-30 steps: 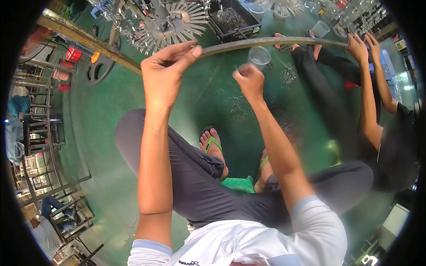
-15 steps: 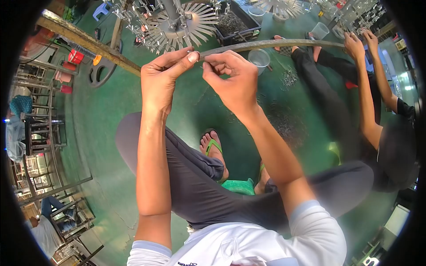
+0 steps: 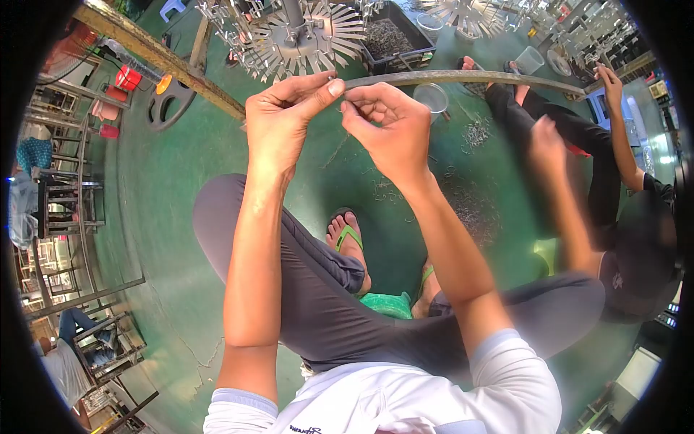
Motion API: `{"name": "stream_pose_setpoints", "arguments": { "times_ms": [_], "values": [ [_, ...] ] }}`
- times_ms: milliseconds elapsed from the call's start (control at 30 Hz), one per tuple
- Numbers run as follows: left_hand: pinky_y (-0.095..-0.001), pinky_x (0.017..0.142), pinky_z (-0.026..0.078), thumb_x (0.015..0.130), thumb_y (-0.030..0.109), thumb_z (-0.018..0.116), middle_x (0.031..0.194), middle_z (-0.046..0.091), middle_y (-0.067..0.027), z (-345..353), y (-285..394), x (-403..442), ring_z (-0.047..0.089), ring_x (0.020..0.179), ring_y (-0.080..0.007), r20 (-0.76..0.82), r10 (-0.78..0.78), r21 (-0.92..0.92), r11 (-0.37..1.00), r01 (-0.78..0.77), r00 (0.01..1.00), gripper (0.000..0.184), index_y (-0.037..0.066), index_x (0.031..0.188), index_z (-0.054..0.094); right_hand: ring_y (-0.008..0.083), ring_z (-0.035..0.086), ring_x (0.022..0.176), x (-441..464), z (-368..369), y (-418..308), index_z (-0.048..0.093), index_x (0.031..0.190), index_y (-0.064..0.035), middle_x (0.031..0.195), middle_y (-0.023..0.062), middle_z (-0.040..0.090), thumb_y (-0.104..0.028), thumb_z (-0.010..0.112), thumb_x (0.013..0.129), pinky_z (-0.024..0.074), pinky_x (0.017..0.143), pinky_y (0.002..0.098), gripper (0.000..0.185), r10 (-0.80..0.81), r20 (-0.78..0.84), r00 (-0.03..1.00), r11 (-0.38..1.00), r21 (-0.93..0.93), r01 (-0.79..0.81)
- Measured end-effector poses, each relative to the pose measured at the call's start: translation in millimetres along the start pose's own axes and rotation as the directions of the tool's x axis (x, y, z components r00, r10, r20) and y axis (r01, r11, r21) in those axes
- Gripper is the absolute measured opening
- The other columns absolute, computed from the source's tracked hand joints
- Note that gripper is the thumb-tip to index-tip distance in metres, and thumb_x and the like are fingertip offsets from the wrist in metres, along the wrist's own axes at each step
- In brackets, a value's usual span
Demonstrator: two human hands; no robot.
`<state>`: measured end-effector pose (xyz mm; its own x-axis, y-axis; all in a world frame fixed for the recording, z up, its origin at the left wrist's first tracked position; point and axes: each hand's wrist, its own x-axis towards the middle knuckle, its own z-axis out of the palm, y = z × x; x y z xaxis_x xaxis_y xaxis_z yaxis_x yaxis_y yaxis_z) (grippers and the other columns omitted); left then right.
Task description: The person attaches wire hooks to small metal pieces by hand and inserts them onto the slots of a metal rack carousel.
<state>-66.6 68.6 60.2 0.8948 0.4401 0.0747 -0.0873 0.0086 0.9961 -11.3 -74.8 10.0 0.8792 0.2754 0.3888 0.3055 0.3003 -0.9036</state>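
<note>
My left hand [image 3: 283, 119] is raised just below the round rack of metal strips [image 3: 300, 40], thumb and forefinger pinched on a tiny metal piece too small to make out. Close beside it, my right hand [image 3: 390, 126] is closed, its thumb against the curled forefinger near the left thumb tip. Something thin and too small to name shows at its fingertips. A long curved grey bar [image 3: 463, 75] runs behind both hands toward the right. Beneath it sits a clear plastic cup [image 3: 431, 97] on the green floor.
A black crate [image 3: 390, 36] of small metal parts stands behind the bar. Metal bits [image 3: 470, 210] lie scattered on the floor. At the right sits another person [image 3: 636, 253], hands apart from mine. A rusty beam [image 3: 159, 54] crosses the upper left. A green stool [image 3: 388, 304] is under me.
My right hand has come up from the lower right to meet my left. The view has shifted slightly. The other person's nearer hand has dropped away from the bar.
</note>
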Motion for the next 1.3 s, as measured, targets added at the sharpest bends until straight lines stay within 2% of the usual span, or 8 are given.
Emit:
{"name": "stream_pose_setpoints", "arguments": {
  "times_ms": [367, 533, 633, 733, 967, 1133, 1233, 1300],
  "values": [
    [-0.0294, 0.077, 0.056, 0.085, 0.008, 0.080, 0.095, 0.079, -0.0135, -7, -5, -8, 0.073, 0.083, -0.0131, 0.019, 0.101, 0.488, 0.868, -0.098, 0.995, 0.021, -0.002, 0.103, 0.079, 0.0106, 0.073, 0.075, 24, 0, 1, 0.076, 0.100, 0.0068, 0.086, 0.0108, 0.078, -0.001, 0.077, 0.087, 0.0580, 0.069, 0.0228, 0.015, 0.138, 0.074, 0.988, 0.989, -0.070, -0.133],
    [-0.0303, 0.076, 0.058, 0.088, 0.006, 0.079, 0.091, 0.079, -0.0133, -4, -12, -7, 0.076, 0.082, -0.0187, 0.112, 0.384, 0.616, 0.697, -0.367, 0.917, 0.017, 0.000, 0.103, 0.079, 0.0110, 0.074, 0.075, 32, 0, 2, 0.077, 0.099, 0.0069, 0.083, 0.0106, 0.078, -0.003, 0.076, 0.087, 0.0580, 0.068, 0.0231, 0.016, 0.107, 0.101, 0.989, 0.980, -0.178, -0.088],
    [-0.0309, 0.075, 0.057, 0.087, 0.006, 0.077, 0.090, 0.078, -0.0147, -1, -20, -4, 0.076, 0.081, -0.0208, 0.060, 0.397, 0.619, 0.705, -0.346, 0.916, 0.015, -0.001, 0.100, 0.079, 0.0117, 0.074, 0.074, 37, -5, -2, 0.077, 0.101, 0.0074, 0.084, 0.0121, 0.079, -0.005, 0.077, 0.086, 0.0584, 0.069, 0.0237, 0.019, 0.070, 0.153, 0.986, 0.969, -0.244, -0.031],
    [-0.0406, 0.071, 0.055, 0.084, 0.010, 0.074, 0.087, 0.074, -0.0185, 6, -20, -3, 0.072, 0.076, -0.0349, 0.032, 0.414, 0.596, 0.723, -0.350, 0.910, 0.013, 0.000, 0.092, 0.077, 0.0136, 0.075, 0.072, 44, -9, -16, 0.077, 0.100, 0.0068, 0.083, 0.0141, 0.078, -0.010, 0.078, 0.086, 0.0586, 0.067, 0.0257, 0.022, 0.082, 0.217, 0.973, 0.938, -0.346, -0.002],
    [-0.0368, 0.070, 0.055, 0.085, 0.012, 0.075, 0.084, 0.074, -0.0177, 11, -28, 4, 0.073, 0.074, -0.0302, 0.014, 0.450, 0.657, 0.669, -0.347, 0.893, 0.016, -0.002, 0.092, 0.077, 0.0186, 0.075, 0.066, 70, -6, -41, 0.080, 0.090, 0.0029, 0.073, 0.0164, 0.075, -0.021, 0.079, 0.086, 0.0572, 0.064, 0.0305, 0.024, 0.087, 0.302, 0.949, 0.773, -0.621, 0.127],
    [-0.0363, 0.071, 0.055, 0.085, 0.014, 0.075, 0.081, 0.074, -0.0164, 12, -33, 11, 0.073, 0.074, -0.0267, 0.022, 0.518, 0.691, 0.610, -0.388, 0.855, 0.015, -0.001, 0.090, 0.077, 0.0198, 0.075, 0.065, 88, -6, -37, 0.079, 0.091, 0.0034, 0.072, 0.0141, 0.076, -0.021, 0.080, 0.085, 0.0577, 0.066, 0.0306, 0.025, 0.216, 0.310, 0.926, 0.799, -0.602, 0.016],
    [-0.0353, 0.072, 0.057, 0.089, 0.017, 0.075, 0.082, 0.076, -0.0141, 14, -31, 7, 0.073, 0.074, -0.0240, -0.074, 0.327, 0.554, 0.799, -0.234, 0.942, 0.022, -0.003, 0.098, 0.076, 0.0199, 0.074, 0.065, 95, -3, -33, 0.079, 0.090, 0.0028, 0.072, 0.0133, 0.075, -0.021, 0.080, 0.084, 0.0571, 0.066, 0.0314, 0.025, 0.212, 0.330, 0.920, 0.777, -0.628, 0.047],
    [-0.0362, 0.078, 0.059, 0.094, 0.019, 0.072, 0.097, 0.074, -0.0164, 12, -31, 8, 0.073, 0.083, -0.0248, -0.148, -0.025, 0.200, 0.978, 0.054, 0.989, 0.033, -0.007, 0.114, 0.069, 0.0194, 0.072, 0.063, 97, -1, -32, 0.079, 0.090, 0.0020, 0.070, 0.0131, 0.074, -0.021, 0.080, 0.084, 0.0559, 0.064, 0.0323, 0.024, 0.180, 0.349, 0.920, 0.738, -0.666, 0.108]
  ]
}}
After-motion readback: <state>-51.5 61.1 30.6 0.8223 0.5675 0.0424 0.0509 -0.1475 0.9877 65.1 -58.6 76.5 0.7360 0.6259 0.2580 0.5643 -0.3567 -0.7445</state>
